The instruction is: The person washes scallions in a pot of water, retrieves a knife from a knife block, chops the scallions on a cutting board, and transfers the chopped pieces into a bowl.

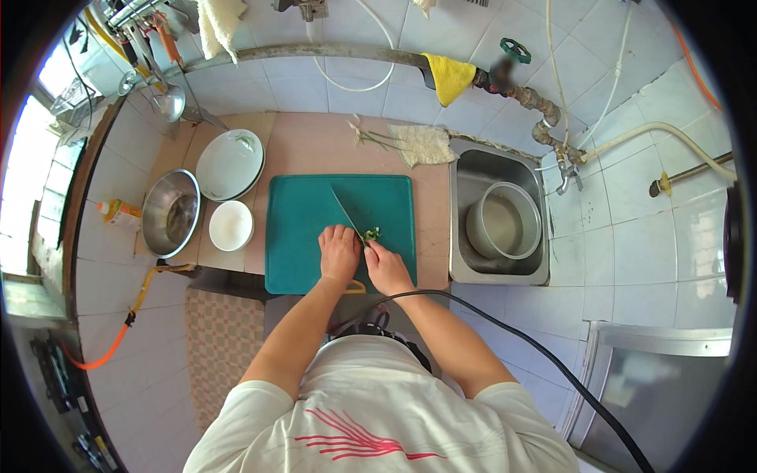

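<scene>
My right hand point(387, 269) grips the handle of a kitchen knife point(346, 211), whose blade points up and left across a green cutting board point(298, 230). Just left of the blade, my left hand point(341, 251) has its fingers bent down towards the board, with the fingertips close to the knife. Whether anything lies beneath those fingers is hidden. A small heap of chopped greens point(372, 234), probably scallion, sits right of the blade above my right hand. A few tiny green bits are scattered on the board nearby.
Left of the board are stacked white plates point(229, 164), a white bowl point(230, 226) and a steel basin point(168, 216). Scallion pieces point(378, 140) lie behind, beside a pale cloth point(426, 145). A pot of cloudy liquid point(508, 222) stands in the sink point(464, 273). A black cable point(520, 331) crosses my right forearm.
</scene>
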Available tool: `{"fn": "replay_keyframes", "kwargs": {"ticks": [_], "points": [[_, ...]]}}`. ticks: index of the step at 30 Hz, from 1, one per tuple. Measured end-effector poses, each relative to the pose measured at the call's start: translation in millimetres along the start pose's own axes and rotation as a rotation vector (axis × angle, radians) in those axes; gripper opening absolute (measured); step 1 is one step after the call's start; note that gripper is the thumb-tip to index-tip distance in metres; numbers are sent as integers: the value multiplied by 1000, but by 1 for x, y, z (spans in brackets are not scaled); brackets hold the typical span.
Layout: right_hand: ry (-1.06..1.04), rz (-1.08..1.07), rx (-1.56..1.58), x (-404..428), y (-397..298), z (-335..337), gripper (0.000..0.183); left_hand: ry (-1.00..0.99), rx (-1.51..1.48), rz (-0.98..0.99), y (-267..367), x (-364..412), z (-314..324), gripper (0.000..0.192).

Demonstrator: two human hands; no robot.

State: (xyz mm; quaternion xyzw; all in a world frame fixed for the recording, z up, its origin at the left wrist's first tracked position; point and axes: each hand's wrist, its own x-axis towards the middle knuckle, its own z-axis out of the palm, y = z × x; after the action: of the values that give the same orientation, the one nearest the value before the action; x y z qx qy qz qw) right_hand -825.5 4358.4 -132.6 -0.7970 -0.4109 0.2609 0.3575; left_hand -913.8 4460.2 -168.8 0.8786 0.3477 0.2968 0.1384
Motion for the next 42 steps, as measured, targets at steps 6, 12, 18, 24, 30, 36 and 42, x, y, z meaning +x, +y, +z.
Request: {"fn": "replay_keyframes", "kwargs": {"ticks": [6, 12, 18, 24, 30, 36, 42], "points": [[95, -9, 151, -3, 11, -5, 38, 14, -91, -11, -2, -3, -2, 9], [-34, 87, 119, -40, -3, -19, 37, 75, -133, -68, -5, -7, -6, 10], [1, 21, 18, -72, 11, -22, 37, -24, 1, -59, -2, -4, -5, 9], [-56, 94, 33, -73, 10, -22, 38, -48, 54, -51, 0, -5, -7, 8], [-22, -10, 10, 3, 4, 5, 36, -19, 21, -31, -1, -4, -3, 6], [80, -53, 147, 3, 14, -1, 38, 52, -48, -22, -4, -7, -6, 5], [-10, -47, 57, -40, 11, -13, 40, 104, -99, -51, -5, -12, -11, 7]]}}
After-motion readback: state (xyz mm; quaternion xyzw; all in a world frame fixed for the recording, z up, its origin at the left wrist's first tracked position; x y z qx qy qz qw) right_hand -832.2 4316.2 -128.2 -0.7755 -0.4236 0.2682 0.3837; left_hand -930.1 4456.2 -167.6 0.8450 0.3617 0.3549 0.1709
